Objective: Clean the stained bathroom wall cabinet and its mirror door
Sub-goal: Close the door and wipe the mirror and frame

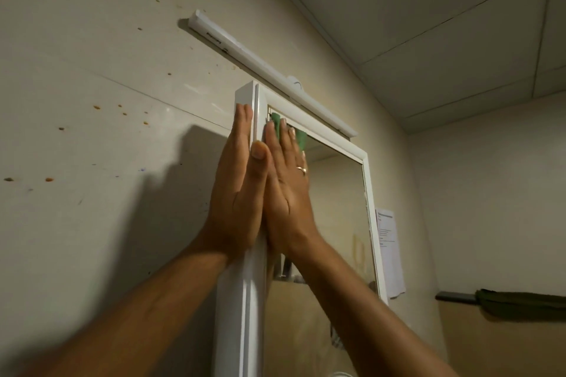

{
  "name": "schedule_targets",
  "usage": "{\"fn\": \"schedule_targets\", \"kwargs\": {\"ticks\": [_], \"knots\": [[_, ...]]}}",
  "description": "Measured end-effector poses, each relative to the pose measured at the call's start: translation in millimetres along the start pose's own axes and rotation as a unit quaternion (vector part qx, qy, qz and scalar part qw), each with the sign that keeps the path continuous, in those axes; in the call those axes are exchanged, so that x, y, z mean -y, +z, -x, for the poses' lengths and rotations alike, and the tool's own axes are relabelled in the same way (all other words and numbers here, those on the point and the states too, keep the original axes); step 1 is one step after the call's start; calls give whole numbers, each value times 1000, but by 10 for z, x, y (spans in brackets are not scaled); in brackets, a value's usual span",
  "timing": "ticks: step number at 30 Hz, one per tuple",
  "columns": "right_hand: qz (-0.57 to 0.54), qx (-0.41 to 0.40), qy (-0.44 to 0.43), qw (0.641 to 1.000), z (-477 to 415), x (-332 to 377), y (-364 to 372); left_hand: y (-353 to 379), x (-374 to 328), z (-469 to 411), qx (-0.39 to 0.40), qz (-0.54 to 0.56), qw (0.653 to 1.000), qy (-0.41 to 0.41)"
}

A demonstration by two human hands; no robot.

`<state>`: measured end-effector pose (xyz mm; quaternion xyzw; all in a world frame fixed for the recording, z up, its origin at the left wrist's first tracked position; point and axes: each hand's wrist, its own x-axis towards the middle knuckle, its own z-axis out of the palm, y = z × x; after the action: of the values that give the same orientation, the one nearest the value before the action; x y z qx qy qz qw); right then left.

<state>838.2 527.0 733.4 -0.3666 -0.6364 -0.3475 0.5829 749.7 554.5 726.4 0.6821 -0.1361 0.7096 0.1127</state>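
Cabinet frame: white, smooth, glossy, looked like laminate or plastic; sheen ran along the edge.
Mirror door: glass, reflective, w/ a dull yellowish smear low on the right side.
Green cloth: soft matt fabric, poss. microfibre.
Wall: beige panels, smooth, slight sheen, flecked w/ brown-orange spots.
Light bar: white plastic, satin finish.
Ceiling tiles: matt, looked faintly textured.
Sheet right of cabinet: white paper, matt, printed.
Ring on right hand: gold-coloured metal, shiny.
Shelf far right: dark, matt; material n/k.
Olive fabric on it: cloth, matt, looked thick.
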Motion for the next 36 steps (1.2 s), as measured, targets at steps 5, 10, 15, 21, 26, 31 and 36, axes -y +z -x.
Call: {"fn": "schedule_targets", "kwargs": {"ticks": [5, 10, 15, 21, 26, 31, 36], "knots": [[-5, 14, -26, 1000, 493, -17, 1, -30, -71, -10, 34, 31, 998, -34], [43, 16, 1, 999, 539, -703, -222, 31, -62, 60, 11, -53, 998, -17], [32, -20, 186, 982, 535, -1770, -654, 39, -50, 86, 10, -61, 998, -13], [12, -16, 245, 969, 975, -1818, -628, 40, -48, 82, 9, -61, 998, -16], [-6, -3, 217, 976, 957, -1232, -390, 34, -61, 75, 5, -63, 998, -5], [64, 47, 52, 996, 957, -197, -132, -7, -66, 72, 26, -58, 998, -14], [53, 102, -7, 993, 1277, 139, -105, -54, -121, 131, 62, -51, 996, -43]]}}
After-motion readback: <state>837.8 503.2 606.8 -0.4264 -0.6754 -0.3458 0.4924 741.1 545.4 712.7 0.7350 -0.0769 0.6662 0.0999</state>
